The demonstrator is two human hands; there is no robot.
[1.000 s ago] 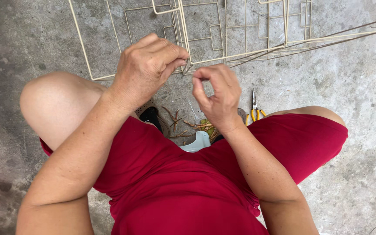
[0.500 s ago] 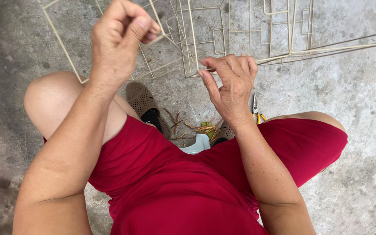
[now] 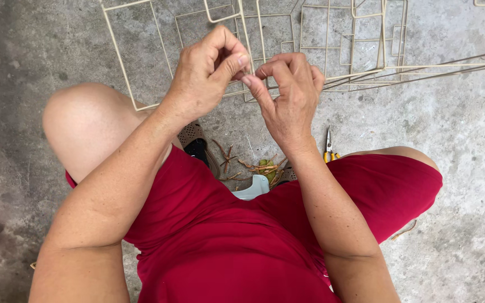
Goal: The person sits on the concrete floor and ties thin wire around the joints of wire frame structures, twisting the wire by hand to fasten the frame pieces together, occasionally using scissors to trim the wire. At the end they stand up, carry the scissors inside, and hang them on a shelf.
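Informal floor-level workshop, likely a home yard. Rough, stained grey concrete floor (image 3: 450, 140) as work surface. Cream-coated rectangular wire frames (image 3: 332, 50) spread flat. Yellow-handled metal pliers (image 3: 329, 147) lying nearby. Scraps of brown twig-like offcuts (image 3: 254, 165) scattered by a perforated brown sandal (image 3: 193, 137).

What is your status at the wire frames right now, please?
Left hand and right hand together, fingertips pinching at a cream wire frame. Frame lies on the concrete floor. Yellow-handled pliers idle by right thigh. Nothing obstructing.
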